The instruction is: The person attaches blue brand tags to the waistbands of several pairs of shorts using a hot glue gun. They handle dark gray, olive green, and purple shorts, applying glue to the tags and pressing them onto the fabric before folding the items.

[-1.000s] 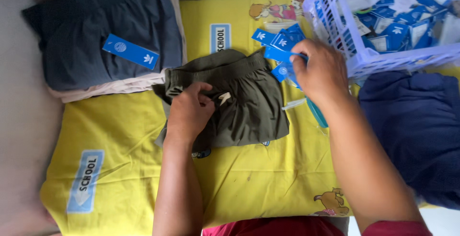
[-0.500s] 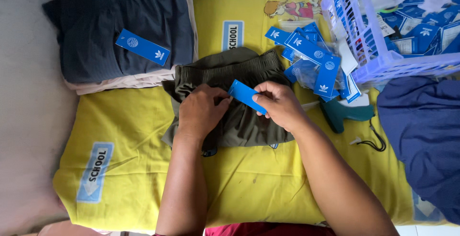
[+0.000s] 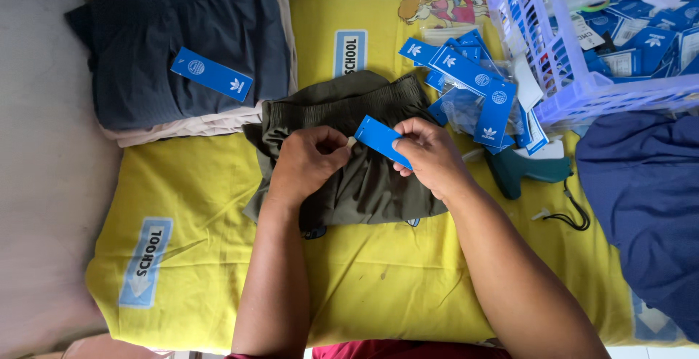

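Observation:
A folded olive-green garment (image 3: 364, 184) lies on a yellow printed cloth (image 3: 196, 257). My right hand (image 3: 429, 155) pinches a blue paper hang tag (image 3: 380, 139) over the garment's upper half. My left hand (image 3: 309, 162) rests on the garment and pinches something small and pale at the tag's left end; what it is I cannot tell. A loose pile of the same blue tags (image 3: 473, 82) lies just right of the garment. A dark teal tagging gun (image 3: 524, 170) lies beyond my right wrist.
A stack of folded dark and beige garments (image 3: 182, 60) with one blue tag (image 3: 211, 75) on top sits at the upper left. A lilac plastic basket (image 3: 575, 104) of tags stands at the upper right. Navy fabric (image 3: 641, 199) lies at the right.
My right hand went from the tag pile by the basket to the olive garment with one blue tag. It now holds the tag next to my left hand's fingertips. The view shifted slightly.

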